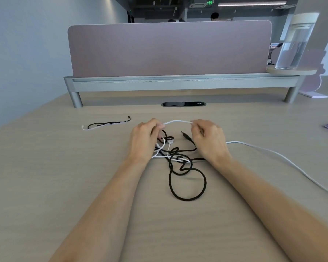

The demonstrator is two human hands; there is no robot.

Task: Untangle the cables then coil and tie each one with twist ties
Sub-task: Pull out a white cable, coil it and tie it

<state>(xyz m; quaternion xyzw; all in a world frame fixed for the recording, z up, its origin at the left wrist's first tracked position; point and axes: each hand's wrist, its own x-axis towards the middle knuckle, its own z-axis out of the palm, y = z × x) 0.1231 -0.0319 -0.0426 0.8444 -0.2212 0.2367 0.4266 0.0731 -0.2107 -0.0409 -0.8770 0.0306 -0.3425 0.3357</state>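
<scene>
Left hand (143, 138) and right hand (208, 138) both pinching white cable (178, 121) above table (64, 176), black cable (187, 186) tangled with it between wrists, twist ties (106, 124) at left, clear bottle (295, 44) with water far right

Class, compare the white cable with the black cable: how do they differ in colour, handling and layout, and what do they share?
The white cable is pale; the black cable is dark. The left hand and right hand pinch the white cable, raising an arch; the black cable lies mostly on the desk. The white cable trails off rightward; the black cable curls in a wide loop. Both are tangled together, uncoiled and untied.
</scene>
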